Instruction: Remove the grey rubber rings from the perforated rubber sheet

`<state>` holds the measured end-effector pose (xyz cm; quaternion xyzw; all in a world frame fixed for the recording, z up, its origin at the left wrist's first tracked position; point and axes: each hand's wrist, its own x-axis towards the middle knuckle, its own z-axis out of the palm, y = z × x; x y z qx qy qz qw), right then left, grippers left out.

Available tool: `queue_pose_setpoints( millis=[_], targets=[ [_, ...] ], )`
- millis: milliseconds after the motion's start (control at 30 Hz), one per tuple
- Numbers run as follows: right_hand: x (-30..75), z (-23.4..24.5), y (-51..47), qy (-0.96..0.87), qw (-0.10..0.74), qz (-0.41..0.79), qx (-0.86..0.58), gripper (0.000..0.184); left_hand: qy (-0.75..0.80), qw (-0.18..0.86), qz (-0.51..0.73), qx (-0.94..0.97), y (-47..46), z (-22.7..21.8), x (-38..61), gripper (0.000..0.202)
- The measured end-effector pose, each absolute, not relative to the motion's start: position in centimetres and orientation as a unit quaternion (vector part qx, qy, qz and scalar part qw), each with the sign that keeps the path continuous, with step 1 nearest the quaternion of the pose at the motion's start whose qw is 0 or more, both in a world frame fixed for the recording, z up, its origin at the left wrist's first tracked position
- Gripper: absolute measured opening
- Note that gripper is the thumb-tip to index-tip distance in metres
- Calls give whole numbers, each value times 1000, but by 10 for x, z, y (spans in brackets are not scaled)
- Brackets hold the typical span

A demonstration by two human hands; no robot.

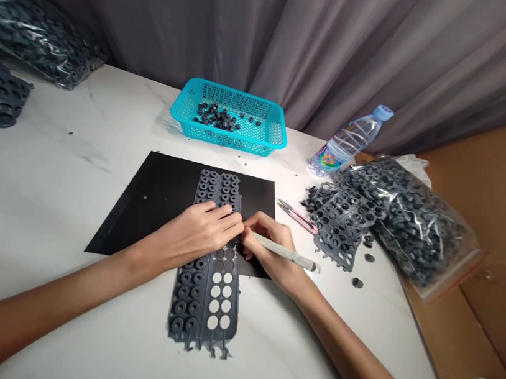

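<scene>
The rubber sheet (200, 295) lies lengthwise across the black mat (156, 207), its near end overhanging onto the white surface (44, 198). In the near half, the left columns hold rings and the right columns show empty holes.

The left hand (203, 229) rests palm-down on the middle of the sheet. Its grip is unclenched, with the fingers pressing flat on the rubber. The right hand (272, 252) is just beside it, fingertips almost touching. Its grip is clamped on a thin taped tool (286, 254), held like a pen with the tip at the sheet.

Pink snips (299, 216) lie to the right of the mat, next to a pile of stripped sheets (339, 227) and a bag of rings (412, 227). A teal basket (240, 144) with loose rings stands beyond the mat.
</scene>
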<state>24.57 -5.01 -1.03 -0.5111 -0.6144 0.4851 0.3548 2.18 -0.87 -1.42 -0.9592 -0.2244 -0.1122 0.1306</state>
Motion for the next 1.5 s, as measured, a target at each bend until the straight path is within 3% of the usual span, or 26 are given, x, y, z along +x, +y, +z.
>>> queue_pose_setpoints(
  millis=[100,233,367,533,700,933,1000,1133,1200,1367,1500],
  targets=[
    [244,-11,-50,-611,357,485,-514,14,-227,38,-166,-959,-6,-17,21,28],
    [243,-13,-51,-609,353,478,-526,11,-373,-233,-348,-828,-1,-19,15,20],
    [246,-15,-50,-586,365,501,-522,11,-410,-438,-383,-703,7,-15,4,24],
    [253,-15,-43,-529,437,522,-507,20,-373,-599,-425,-566,19,-5,-7,20],
    [253,-13,-38,-518,463,503,-514,19,-382,-688,-370,-493,15,1,-7,19],
    [241,-17,-43,-536,411,541,-502,9,-384,-707,-332,-493,10,11,-5,25],
    [239,-17,-44,-538,407,538,-505,9,-403,-625,-314,-591,9,10,-6,27],
    [237,-17,-43,-546,405,538,-498,9,-379,-354,-259,-815,5,-3,-5,14],
    [237,-17,-42,-550,402,541,-494,8,-347,-307,-235,-855,4,-10,-4,9],
    [237,-18,-42,-550,403,547,-485,7,-352,-332,-218,-847,7,-11,-2,7],
    [237,-17,-43,-555,401,540,-490,8,-358,-364,-218,-832,9,-6,-2,16]
  ],
)
